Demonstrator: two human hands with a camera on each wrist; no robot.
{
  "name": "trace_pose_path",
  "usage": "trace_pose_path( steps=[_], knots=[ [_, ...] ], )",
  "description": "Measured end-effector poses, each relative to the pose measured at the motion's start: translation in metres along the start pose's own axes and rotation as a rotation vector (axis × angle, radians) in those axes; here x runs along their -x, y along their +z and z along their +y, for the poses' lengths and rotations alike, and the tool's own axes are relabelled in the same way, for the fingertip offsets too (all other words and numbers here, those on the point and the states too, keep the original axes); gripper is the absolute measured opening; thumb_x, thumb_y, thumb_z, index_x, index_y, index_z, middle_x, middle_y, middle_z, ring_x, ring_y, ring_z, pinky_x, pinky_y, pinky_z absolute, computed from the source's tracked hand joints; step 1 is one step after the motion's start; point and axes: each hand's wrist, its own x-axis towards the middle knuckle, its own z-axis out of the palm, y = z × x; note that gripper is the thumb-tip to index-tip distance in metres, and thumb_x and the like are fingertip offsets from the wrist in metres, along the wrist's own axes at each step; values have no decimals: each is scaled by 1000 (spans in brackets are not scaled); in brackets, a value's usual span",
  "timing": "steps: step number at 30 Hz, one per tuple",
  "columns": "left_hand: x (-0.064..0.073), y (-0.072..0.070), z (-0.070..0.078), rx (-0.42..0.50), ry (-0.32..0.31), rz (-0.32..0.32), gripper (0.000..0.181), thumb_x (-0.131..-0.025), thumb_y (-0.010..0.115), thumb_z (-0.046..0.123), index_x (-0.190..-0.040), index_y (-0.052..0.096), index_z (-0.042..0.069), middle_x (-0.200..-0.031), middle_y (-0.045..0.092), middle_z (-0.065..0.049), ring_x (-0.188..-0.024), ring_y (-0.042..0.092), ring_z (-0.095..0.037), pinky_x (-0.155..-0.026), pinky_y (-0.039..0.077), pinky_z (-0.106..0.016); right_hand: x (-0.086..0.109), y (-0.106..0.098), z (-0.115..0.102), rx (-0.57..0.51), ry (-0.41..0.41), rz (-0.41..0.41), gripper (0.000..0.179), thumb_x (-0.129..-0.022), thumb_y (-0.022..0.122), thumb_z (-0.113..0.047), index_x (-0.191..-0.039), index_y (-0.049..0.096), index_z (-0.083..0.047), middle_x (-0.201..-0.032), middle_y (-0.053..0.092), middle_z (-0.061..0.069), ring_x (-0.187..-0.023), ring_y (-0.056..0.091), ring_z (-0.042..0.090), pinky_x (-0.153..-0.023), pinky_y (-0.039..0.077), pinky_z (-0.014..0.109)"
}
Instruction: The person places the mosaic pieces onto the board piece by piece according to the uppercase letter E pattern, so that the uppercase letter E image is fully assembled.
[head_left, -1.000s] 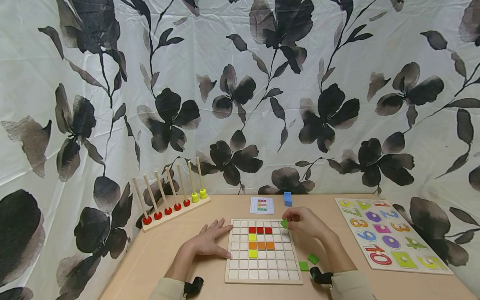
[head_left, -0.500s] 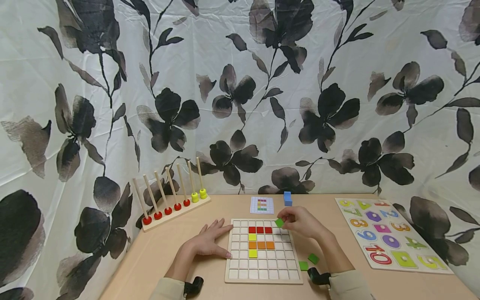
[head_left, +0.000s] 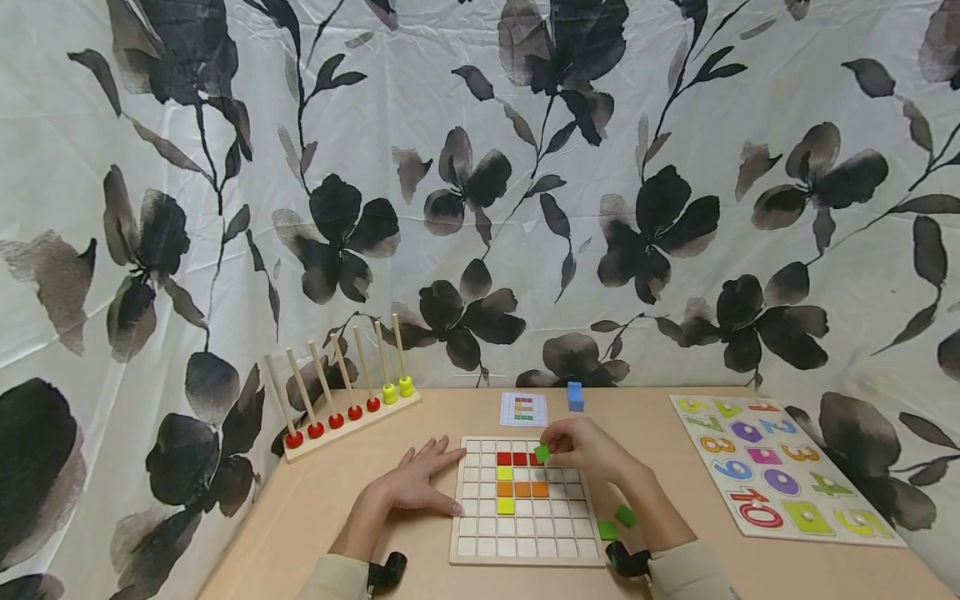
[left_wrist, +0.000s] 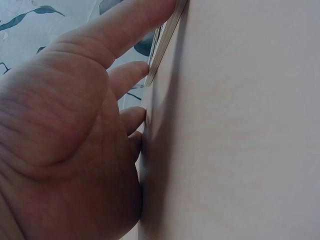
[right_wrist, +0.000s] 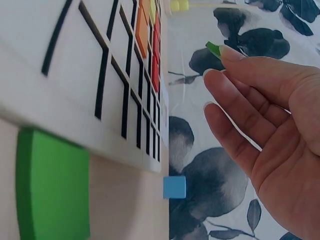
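A wooden grid board [head_left: 483, 548] lies at the middle of the table. Red tiles [head_left: 519, 459] fill part of an upper row, orange tiles [head_left: 522, 490] a lower one, with single yellow tiles [head_left: 506, 506] at the left below each. Above the board's upper right, my right hand [head_left: 592, 450] pinches a green tile [head_left: 542, 453] between thumb and fingers; the right wrist view shows the green tile [right_wrist: 214, 49] at the thumb tip. My left hand [head_left: 411, 483] lies with fingers spread, thumb and index touching the board's left edge. Two more green tiles [head_left: 607, 530] lie beside its right edge.
A small pattern card [head_left: 523, 409] and a blue block [head_left: 575, 397] sit behind the board. At the left back stands a peg rack [head_left: 352, 427] with red and yellow beads. On the right lies a number puzzle board [head_left: 783, 475]. A floral cloth hangs behind the table.
My right hand has moved left with the green tile, from the board's upper right corner to over the end of the red row. My left hand has stayed in place.
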Motion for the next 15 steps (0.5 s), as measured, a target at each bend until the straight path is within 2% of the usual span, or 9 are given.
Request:
trace_pose_path(
  steps=[15],
  knots=[
    [1,0,1,-20,14,2,98,-77,84,58,-160,43,25,-173,19,-21,-161,9,-45,-126,3,-71,-5,20,-13,11,-35,-82,20,-85,87,-14,-101,74,-13,-83,65,-4,-77,60,14,-68,56,22]
  ],
)
